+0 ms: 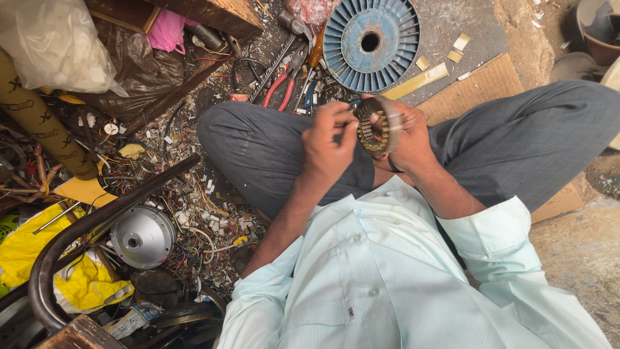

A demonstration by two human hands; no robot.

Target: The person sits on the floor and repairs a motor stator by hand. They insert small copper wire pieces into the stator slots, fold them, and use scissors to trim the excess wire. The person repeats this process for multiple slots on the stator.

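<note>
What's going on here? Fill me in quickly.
A person sits cross-legged on the floor. The right hand holds a slotted metal ring upright over the lap, and the left hand pinches at its rim. Ahead lie red-handled pliers and a blue finned disc. Wire scraps and a round silver cover lie on the person's left.

The right hand (408, 139) is gripping a slotted metal ring (378, 125) upright; the left hand (329, 143) is pinching its rim; red-handled pliers (284, 83) are lying nearby.

Littered concrete floor (465, 19), cardboard mat (481, 84), daylight
</note>
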